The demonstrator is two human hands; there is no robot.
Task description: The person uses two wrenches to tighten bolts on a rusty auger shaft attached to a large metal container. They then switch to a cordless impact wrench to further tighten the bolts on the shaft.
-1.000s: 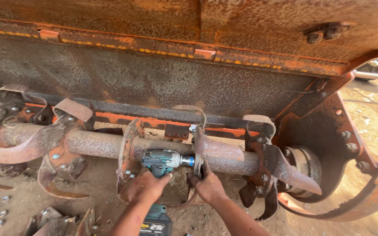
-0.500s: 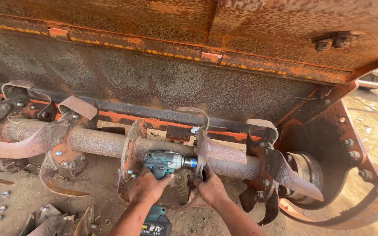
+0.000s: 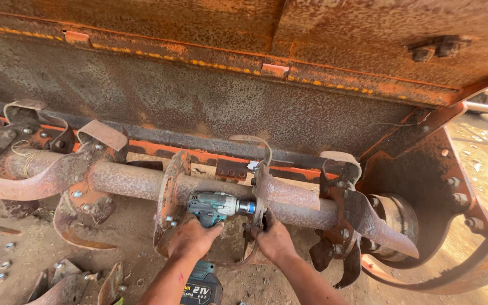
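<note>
While my left hand (image 3: 192, 238) wraps tight around the teal impact wrench (image 3: 217, 205), its nose meets the blade flange (image 3: 259, 195).
My right hand (image 3: 275, 242) curls closed on that flange's lower edge, under the rusty rotor shaft (image 3: 136, 179).

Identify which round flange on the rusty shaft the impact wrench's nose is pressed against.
The flange just right of the teal impact wrench, gripped by the right hand. The flange behind the wrench's rear and those farther left and right are untouched.
</note>
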